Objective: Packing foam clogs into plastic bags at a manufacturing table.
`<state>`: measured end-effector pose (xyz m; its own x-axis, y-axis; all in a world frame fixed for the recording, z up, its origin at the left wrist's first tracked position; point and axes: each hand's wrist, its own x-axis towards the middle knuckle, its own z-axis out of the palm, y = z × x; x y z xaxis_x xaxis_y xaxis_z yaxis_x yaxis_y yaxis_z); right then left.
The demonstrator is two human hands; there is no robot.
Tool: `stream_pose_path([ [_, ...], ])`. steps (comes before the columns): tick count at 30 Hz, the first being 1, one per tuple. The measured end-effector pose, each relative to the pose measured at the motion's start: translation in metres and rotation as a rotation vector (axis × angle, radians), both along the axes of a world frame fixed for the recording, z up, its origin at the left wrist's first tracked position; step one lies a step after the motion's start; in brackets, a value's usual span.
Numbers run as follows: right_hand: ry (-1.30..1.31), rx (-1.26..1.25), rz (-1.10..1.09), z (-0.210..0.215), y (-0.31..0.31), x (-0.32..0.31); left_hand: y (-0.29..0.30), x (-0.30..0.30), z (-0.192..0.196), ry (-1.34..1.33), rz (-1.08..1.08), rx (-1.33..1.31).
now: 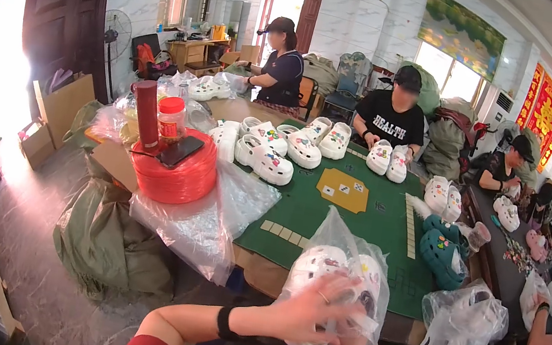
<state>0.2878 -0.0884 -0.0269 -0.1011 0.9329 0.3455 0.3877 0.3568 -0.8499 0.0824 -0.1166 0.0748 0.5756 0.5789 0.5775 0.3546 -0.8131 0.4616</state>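
Right in front of me is a pair of white clogs (310, 265) with small coloured charms, inside a clear plastic bag (345, 235). The bag's top stands up in a point beyond the toes. My left hand (309, 308) lies across the near end of the bagged pair, its fingers bent over the plastic. Lower down, my right hand (353, 344) holds the pair by its heel end; the left hand and the plastic hide most of its fingers. Both hands are above the near edge of the green table mat (379, 250).
More white clogs (263, 160) stand at the mat's far left, with teal clogs (442, 256) at its right. A red twine roll (174, 174) bears a phone, a jar and a red cylinder. Bagged clogs (462, 339) pile up at right. Co-workers (393, 119) sit around.
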Motion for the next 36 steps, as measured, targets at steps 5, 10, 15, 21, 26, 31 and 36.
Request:
stream_pose_path([
  [5,-0.042,0.139,-0.06,0.006,0.007,-0.004,0.01,-0.032,-0.059,0.026,0.51,-0.414],
  [10,-0.121,0.004,-0.125,-0.007,0.029,-0.001,0.01,-0.039,-0.063,-0.012,0.342,-0.516],
  [15,-0.82,0.862,-0.215,-0.025,0.072,0.013,-0.001,-0.043,-0.05,-0.068,0.326,-0.475],
  [21,-0.794,0.819,-0.175,-0.02,0.096,-0.023,0.008,-0.069,-0.073,-0.132,0.39,-0.408],
  [26,-0.48,0.295,-0.065,0.003,0.058,-0.037,0.01,-0.079,-0.08,-0.111,0.468,-0.47],
  [31,-0.329,0.314,0.134,0.05,-0.015,-0.016,0.003,-0.061,-0.067,-0.126,0.566,-0.343],
  [36,0.077,0.197,0.077,0.051,-0.036,0.025,-0.004,-0.039,-0.064,-0.054,0.605,-0.327],
])
